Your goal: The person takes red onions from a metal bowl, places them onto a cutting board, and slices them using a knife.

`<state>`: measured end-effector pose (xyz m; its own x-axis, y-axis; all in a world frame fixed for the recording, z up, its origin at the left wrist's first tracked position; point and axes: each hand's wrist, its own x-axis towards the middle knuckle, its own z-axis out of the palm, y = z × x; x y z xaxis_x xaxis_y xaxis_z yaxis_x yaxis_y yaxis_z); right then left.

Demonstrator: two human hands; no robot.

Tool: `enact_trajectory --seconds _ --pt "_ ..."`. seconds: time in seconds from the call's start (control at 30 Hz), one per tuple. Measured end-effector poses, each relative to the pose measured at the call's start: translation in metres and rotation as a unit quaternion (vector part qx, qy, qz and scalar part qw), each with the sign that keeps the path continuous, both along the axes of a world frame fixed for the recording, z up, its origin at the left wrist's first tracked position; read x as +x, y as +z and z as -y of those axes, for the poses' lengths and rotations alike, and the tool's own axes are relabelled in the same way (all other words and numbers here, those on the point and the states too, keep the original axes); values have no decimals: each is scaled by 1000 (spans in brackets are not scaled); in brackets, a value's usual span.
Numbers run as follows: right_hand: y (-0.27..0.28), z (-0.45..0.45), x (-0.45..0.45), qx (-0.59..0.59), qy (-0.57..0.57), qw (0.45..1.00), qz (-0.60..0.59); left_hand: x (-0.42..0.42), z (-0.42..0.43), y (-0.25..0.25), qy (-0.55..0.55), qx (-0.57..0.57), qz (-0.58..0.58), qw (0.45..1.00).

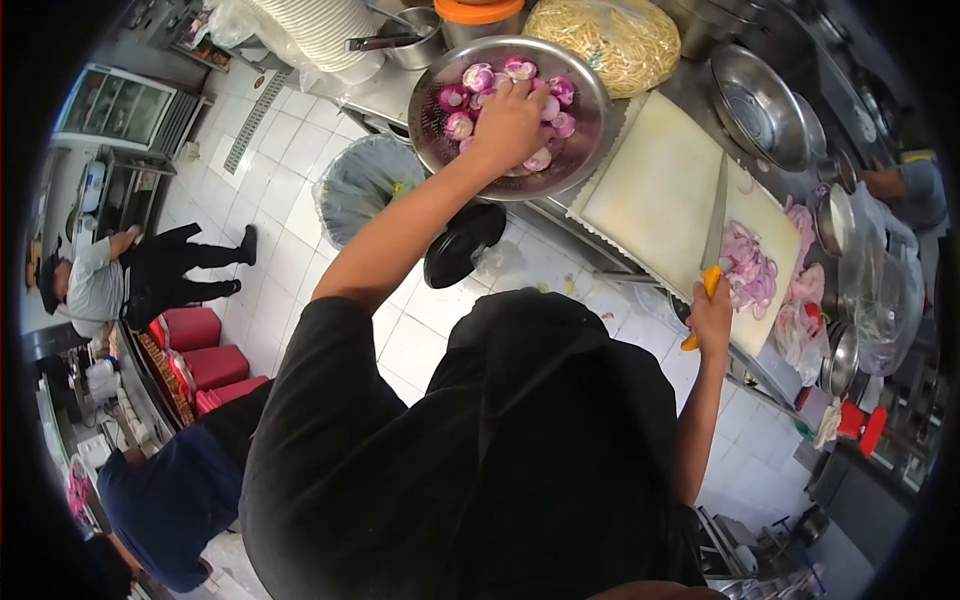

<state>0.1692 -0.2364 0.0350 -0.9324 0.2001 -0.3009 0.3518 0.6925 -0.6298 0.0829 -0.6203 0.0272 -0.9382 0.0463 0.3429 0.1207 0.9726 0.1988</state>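
Note:
My left hand (513,122) reaches into a steel bowl (594,125) of peeled red onions (479,77). Its fingers are slightly apart and touch the onions on top; the fingertips are partly hidden among them. In my right hand (710,318) is a knife (716,225), gripped by its yellow handle. The blade points away from me over the white cutting board (645,195). Sliced red onion (748,268) lies in a heap on the board, just right of the knife.
A bag of yellowish strips (605,45) sits behind the board, with a steel bowl (755,105) to its right. Stacked white containers (325,35) stand at the left. A lined bin (365,190) is below the counter. Two other people (105,280) are at the left.

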Motion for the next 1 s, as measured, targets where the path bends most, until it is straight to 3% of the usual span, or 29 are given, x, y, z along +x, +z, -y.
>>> enact_trajectory --seconds 0.1,0.2,0.33,0.47,0.53,0.73,0.77,0.9,1.0 --pt "-11 -5 -4 -11 12 1000 -13 -31 -2 -16 33 -48 24 998" --pt "3 2 -1 -23 10 1000 8 -37 -4 -13 33 -21 59 997" --pt "-41 -25 -3 18 70 993 -93 -29 -4 -6 53 87 2 995" --pt "-18 -22 4 -48 63 997 -26 -7 -29 27 48 172 -45 983" --pt "18 -6 7 -76 35 995 48 -6 -36 19 25 129 -19 991" --pt "-5 -23 4 -81 50 995 6 -10 -30 -10 76 -79 71 991" --pt "-9 -25 3 -77 52 996 -9 -17 -27 -13 58 -35 111 991" --pt "-22 -31 1 -61 56 996 -14 -51 -31 -5 76 45 5 996" --pt "2 -20 4 -77 38 996 31 -75 -29 -18 68 6 62 996"
